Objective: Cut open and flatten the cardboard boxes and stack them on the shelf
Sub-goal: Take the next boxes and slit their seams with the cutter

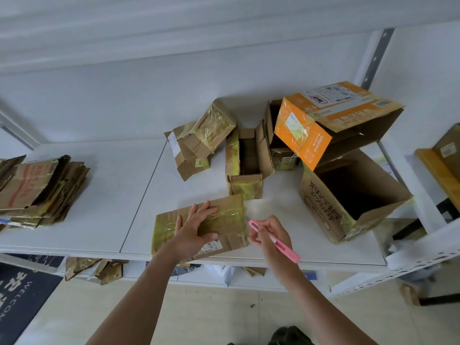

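1. While I steady the taped box (199, 226) at the near edge of the shelf (112, 195), my left hand (196, 226) lies flat on its top with the fingers spread, pressing it down.
2. My right hand (270, 234) grips a pink cutter (275, 241), fingers curled round the handle; its tip sits just at the right end of that box, by the yellowish tape. Whether the blade is already in the tape I cannot tell.
3. Done so far, as I judge it: a stack of flattened cardboard (39, 190) lies on the far left of the shelf, well apart from my hands.
4. Left to do: the box under my hand looks closed and uncut, and several more wait behind it: a crumpled taped box (201, 135), a narrow open box (249, 165), an orange box (331, 123) tipped on top of others, and a big open brown box (353, 195) on the right. I would put the job somewhere around the middle.
5. Around me: loose cardboard scraps (99, 268) sit on the level below, and a dark mat (20, 302) lies on the floor at near left.
6. In the way: the big open box stands near my right elbow side, and the orange one leans loosely, so it may slide if bumped.
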Motion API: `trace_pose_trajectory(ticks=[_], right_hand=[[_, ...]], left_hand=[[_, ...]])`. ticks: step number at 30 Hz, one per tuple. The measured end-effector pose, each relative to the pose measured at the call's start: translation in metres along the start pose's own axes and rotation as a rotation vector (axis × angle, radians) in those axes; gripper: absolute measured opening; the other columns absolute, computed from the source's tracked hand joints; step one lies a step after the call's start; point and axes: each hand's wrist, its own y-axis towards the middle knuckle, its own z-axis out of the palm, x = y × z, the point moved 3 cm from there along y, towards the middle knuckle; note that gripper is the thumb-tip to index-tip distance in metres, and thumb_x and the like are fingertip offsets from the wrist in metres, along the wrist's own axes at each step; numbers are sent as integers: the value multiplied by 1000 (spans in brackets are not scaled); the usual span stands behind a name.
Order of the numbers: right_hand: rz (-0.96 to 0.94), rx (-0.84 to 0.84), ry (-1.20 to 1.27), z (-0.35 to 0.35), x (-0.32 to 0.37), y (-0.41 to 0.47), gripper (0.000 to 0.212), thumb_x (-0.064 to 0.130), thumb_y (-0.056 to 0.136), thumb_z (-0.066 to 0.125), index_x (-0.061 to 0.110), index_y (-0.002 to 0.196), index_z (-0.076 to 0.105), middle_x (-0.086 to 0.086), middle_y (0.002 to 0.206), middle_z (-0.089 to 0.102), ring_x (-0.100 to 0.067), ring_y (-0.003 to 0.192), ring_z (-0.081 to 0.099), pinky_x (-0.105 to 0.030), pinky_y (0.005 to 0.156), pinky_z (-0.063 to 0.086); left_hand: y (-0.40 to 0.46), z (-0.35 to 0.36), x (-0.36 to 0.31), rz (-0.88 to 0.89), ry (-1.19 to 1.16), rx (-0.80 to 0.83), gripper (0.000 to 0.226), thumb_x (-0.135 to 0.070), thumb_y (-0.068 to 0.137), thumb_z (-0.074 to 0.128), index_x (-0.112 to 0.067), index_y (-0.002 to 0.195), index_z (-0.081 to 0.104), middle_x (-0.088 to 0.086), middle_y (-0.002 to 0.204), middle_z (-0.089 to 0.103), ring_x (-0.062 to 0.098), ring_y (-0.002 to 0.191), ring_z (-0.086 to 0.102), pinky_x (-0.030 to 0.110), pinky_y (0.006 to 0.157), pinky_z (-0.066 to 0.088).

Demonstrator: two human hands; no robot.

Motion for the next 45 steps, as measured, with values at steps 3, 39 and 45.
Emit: trace_pose_trajectory(ticks=[3,39,45], right_hand=[[-16,79,-54,-12,4,-5,16,12,99,51,15,83,54,-9,79,65,-28,84,66,-54,86,55],[37,17,-17,-1,6,12,14,16,97,58,18,82,60,-6,89,70,-22,94,70,-49,86,59],[-22,212,-233,-23,13,5,15,17,97,52,12,83,56,2,85,69,-6,83,66,-22,70,51]], left_hand=[[-1,0,-1,-3,12,-9,68,-21,93,65,-46,145,29,-23,160,3,3,147,-14,40,117,-22],[1,1,2,3,-14,-23,68,-20,92,66,-46,144,31,-28,156,4,-1,145,-12,39,116,-23],[-1,2,4,16,-9,-16,68,-21,92,66,-45,144,31,-32,151,3,-6,140,-13,39,116,-23]])
